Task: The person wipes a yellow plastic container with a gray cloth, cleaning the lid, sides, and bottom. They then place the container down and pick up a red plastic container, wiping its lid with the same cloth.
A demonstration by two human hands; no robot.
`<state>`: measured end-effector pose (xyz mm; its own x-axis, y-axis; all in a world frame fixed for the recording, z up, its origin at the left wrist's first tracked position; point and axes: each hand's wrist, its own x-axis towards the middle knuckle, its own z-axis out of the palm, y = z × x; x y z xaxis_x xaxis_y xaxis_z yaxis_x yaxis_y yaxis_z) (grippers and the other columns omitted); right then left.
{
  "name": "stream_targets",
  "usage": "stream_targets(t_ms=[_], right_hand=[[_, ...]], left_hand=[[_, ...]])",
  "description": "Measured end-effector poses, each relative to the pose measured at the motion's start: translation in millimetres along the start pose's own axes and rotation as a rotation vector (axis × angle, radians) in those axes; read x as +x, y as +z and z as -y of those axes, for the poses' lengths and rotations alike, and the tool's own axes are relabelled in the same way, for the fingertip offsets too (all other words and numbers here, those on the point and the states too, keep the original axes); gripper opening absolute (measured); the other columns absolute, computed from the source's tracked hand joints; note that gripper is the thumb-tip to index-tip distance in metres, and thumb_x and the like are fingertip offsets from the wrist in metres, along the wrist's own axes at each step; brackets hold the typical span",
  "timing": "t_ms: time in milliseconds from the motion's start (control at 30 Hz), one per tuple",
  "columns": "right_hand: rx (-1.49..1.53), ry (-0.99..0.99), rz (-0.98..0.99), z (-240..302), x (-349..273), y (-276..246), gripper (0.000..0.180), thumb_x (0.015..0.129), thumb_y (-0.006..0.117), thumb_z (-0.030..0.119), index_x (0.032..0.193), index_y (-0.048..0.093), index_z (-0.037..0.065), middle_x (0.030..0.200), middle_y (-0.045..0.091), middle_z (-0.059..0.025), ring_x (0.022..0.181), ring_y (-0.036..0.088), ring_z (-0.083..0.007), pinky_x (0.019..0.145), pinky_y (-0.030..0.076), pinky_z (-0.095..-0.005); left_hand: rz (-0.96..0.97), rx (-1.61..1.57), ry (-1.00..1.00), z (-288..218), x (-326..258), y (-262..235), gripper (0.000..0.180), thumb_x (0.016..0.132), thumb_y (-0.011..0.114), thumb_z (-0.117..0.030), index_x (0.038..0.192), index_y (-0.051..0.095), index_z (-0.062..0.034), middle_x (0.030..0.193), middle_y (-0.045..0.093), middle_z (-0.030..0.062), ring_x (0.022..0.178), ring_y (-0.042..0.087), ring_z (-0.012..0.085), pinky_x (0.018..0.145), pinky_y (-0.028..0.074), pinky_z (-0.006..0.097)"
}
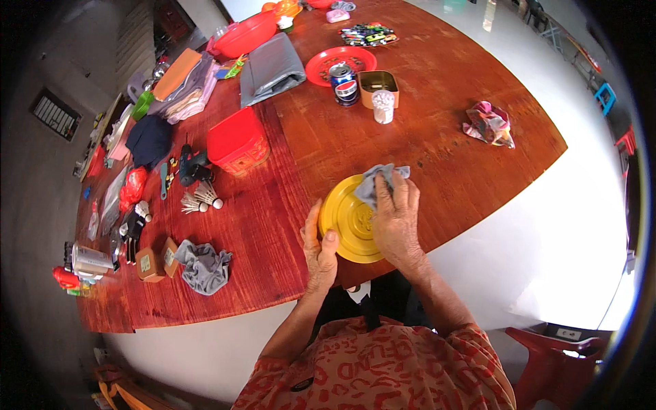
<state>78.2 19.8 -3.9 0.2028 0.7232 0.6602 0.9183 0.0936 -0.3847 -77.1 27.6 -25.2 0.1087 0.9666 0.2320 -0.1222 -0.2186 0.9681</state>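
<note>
A round yellow lid (347,220) is held just above the near edge of the wooden table (437,123). My left hand (320,251) grips its near left rim, thumb on top. My right hand (395,217) presses a grey-blue cloth (380,180) against the lid's upper right part, fingers spread over the cloth.
A red square tin (236,143) stands to the left. Behind it lie a soda can (344,83), a gold tin (378,83), a white shaker (383,106) and a red plate (339,63). A crumpled patterned cloth (489,124) lies right, a grey rag (203,266) and shuttlecocks (200,199) left.
</note>
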Motion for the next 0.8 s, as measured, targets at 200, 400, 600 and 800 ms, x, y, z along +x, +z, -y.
stream_targets(t_ms=[200,400,600,800], right_hand=[[0.233,-0.275,0.102,27.5,2.7,-11.9,0.042,0.081,0.059,0.012,0.121,0.059,-0.003,0.133,0.044,-0.0183,0.119,0.044,-0.0374,0.101,0.041,-0.0457],[0.488,-0.493,0.242,22.8,-16.8,-23.7,0.038,0.082,0.059,0.011,0.118,0.060,-0.003,0.135,0.044,-0.0155,0.120,0.044,-0.0341,0.101,0.043,-0.0431],[0.432,-0.567,0.342,9.5,-26.0,-40.0,0.048,0.077,0.065,0.012,0.124,0.060,0.003,0.136,0.045,-0.0098,0.119,0.046,-0.0298,0.096,0.047,-0.0391],[0.269,-0.354,0.268,-0.4,-18.0,-34.7,0.045,0.079,0.061,0.012,0.123,0.061,0.002,0.132,0.049,-0.0125,0.114,0.048,-0.0304,0.096,0.045,-0.0401]], left_hand=[[0.032,-0.071,-0.098,1.0,1.7,-6.4,0.058,0.097,0.049,-0.039,0.143,0.036,-0.0052,0.137,0.044,0.0104,0.128,0.041,0.0219,0.110,0.031,0.038],[-0.016,-0.248,-0.280,1.4,10.6,-9.9,0.054,0.099,0.046,-0.043,0.141,0.035,-0.0104,0.135,0.046,0.0108,0.126,0.046,0.0246,0.108,0.038,0.039],[0.072,-0.326,-0.416,-14.6,21.3,-15.4,0.068,0.092,0.060,-0.027,0.149,0.030,-0.0058,0.144,0.042,0.0126,0.128,0.045,0.0223,0.108,0.036,0.036],[0.083,-0.355,-0.360,-13.0,18.0,-17.5,0.063,0.089,0.065,-0.021,0.143,0.040,-0.0041,0.136,0.052,0.0106,0.125,0.049,0.0197,0.108,0.037,0.034]])
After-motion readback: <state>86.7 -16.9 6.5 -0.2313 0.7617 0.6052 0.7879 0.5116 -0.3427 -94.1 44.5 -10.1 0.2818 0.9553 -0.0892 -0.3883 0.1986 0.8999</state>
